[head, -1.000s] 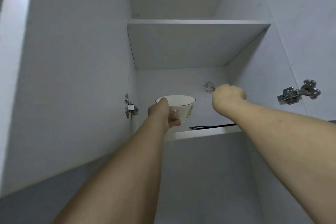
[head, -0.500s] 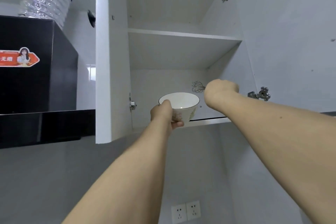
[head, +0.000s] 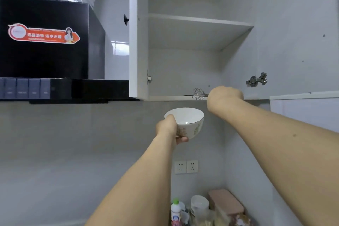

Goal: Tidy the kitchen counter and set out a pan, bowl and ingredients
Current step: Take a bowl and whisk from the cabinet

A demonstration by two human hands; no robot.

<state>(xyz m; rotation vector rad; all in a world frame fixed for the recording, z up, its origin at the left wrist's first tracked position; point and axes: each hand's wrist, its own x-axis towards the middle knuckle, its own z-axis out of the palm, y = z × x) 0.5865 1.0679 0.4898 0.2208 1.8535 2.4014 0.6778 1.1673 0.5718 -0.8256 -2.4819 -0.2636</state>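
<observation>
Left hand [head: 167, 126] grips white bowl [head: 187, 122] below open cabinet [head: 183, 71]. Right hand [head: 224, 98] at 2 o'clock of the bowl, clamped on whisk [head: 199, 94].

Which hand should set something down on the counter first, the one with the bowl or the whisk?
Probably left: the left hand holds the bowl below the cabinet; the right hand grips the whisk at the shelf.
</observation>
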